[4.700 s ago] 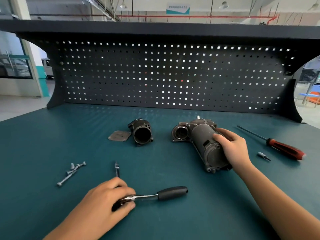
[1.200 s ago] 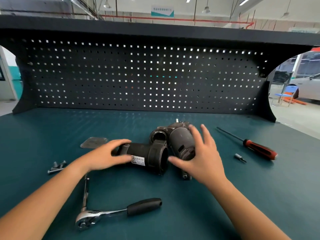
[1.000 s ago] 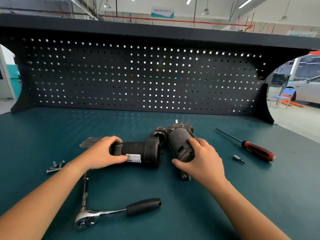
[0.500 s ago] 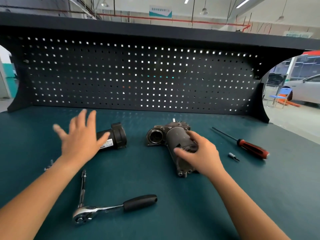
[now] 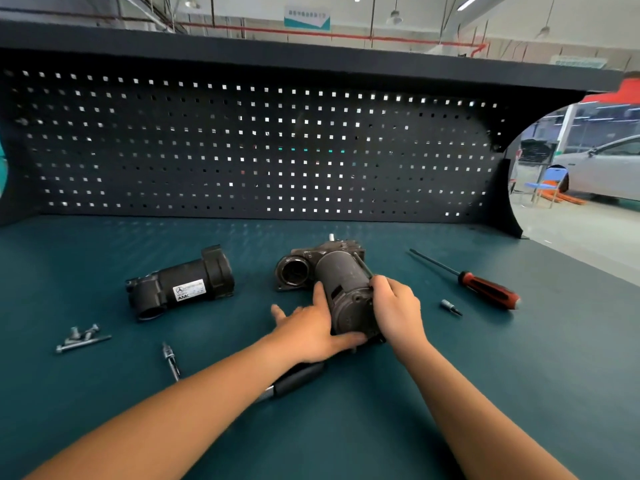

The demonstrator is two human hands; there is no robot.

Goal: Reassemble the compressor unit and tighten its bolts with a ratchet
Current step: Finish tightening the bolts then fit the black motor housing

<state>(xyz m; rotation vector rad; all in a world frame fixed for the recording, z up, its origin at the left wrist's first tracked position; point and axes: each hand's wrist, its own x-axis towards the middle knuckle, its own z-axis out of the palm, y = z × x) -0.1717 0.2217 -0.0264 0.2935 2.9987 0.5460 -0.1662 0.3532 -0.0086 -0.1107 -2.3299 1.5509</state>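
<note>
1. Compressor motor body [image 5: 346,289] lies on its side mid-bench: grey cyl., round open port at its far-left end, end cap toward the camera.
2. R hand [image 5: 394,311] grasps the motor body's right side by the end cap, fingers curled over the top.
3. L hand [image 5: 310,329] is released, not clenched: fingers straight, index along the cyl.'s left side, thumb under the near end, other fingers spread above the mat.
4. Black housing [image 5: 180,285] w/ white label lies on its side to the left, apart from the motor body.
5. Bolts [image 5: 81,337] sit in a small heap at far left, in front of the housing.
6. Ratchet [image 5: 298,377]: only the black handle shows, under the L forearm; head hidden.
7. Extension bar [image 5: 171,362] lies just left of that forearm; can't tell if it joins the ratchet.
8. Red-handled screwdriver [image 5: 485,289] & small bit [image 5: 450,306] lie right of the R hand, not touching it.
9. Teal bench mat [image 5: 485,393] underneath, black pegboard [image 5: 242,150] behind.
</note>
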